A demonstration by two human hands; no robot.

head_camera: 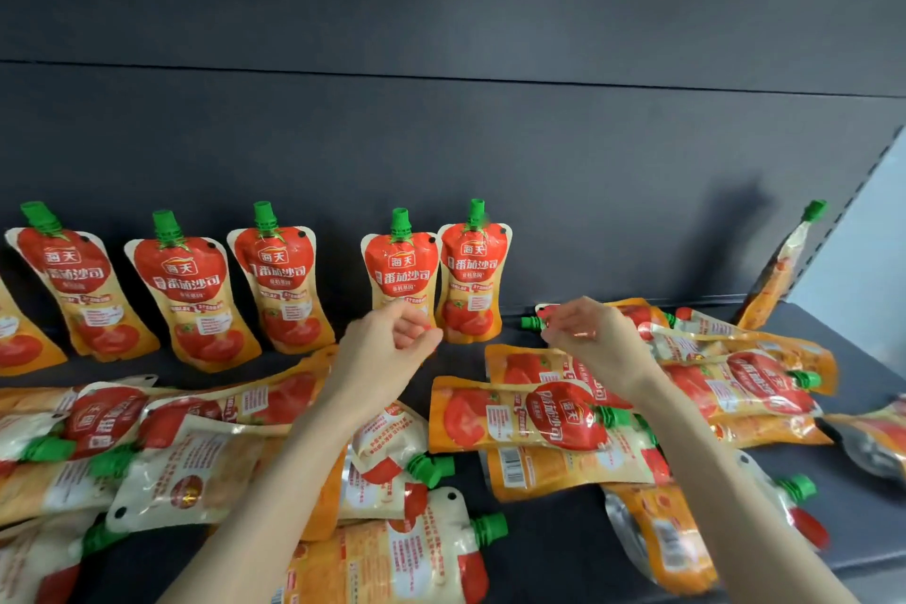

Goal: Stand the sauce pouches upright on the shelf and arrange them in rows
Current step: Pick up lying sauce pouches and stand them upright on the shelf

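Pouches with green caps stand in a row of pouches [282,284] along the back of the dark shelf [539,549], fronts facing out and leaning a little toward the back wall [441,137]. The leftmost is cut off by the frame edge, and the two at the right end stand touching side by side. In front of the row, at the left, a left heap [122,446] of pouches lies flat, overlapping, with caps pointing different ways. A middle heap [392,549] lies partly under the left forearm. The left hand [392,338] is just in front of the second pouch from the row's right end, its fingers curled in toward the palm with nothing in them. The right hand [588,338] hangs over a right heap [564,412] of flat pouches, fingers bent downward near a green cap [532,322]. It is blurred, so I cannot tell whether it touches or holds anything. At the far right one leaning pouch [777,275] stands tilted, edge-on, against the pale side panel [863,235].
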